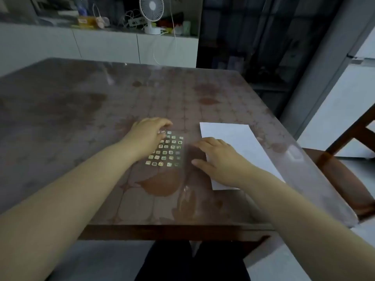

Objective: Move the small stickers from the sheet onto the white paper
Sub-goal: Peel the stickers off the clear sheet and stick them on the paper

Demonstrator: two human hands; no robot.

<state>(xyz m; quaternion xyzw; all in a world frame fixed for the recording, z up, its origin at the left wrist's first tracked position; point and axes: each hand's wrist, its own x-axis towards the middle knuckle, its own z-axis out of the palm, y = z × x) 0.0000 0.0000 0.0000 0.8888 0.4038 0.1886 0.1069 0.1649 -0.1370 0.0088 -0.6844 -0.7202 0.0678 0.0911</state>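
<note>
A clear sticker sheet (168,151) with several rows of small square stickers lies flat on the table, near the middle. My left hand (146,134) rests over its upper left corner, fingers curled down onto the top stickers; whether a sticker is pinched there is hidden. A white paper (237,138) lies to the right of the sheet. My right hand (219,159) lies flat, fingers spread, on the paper's left edge, with its fingertips on the table between paper and sheet.
The brown patterned table (101,110) has a glossy cover. Its front edge (172,230) is close to my legs. A wooden chair (341,175) stands at the right side. A counter with a small white fan (152,15) runs behind.
</note>
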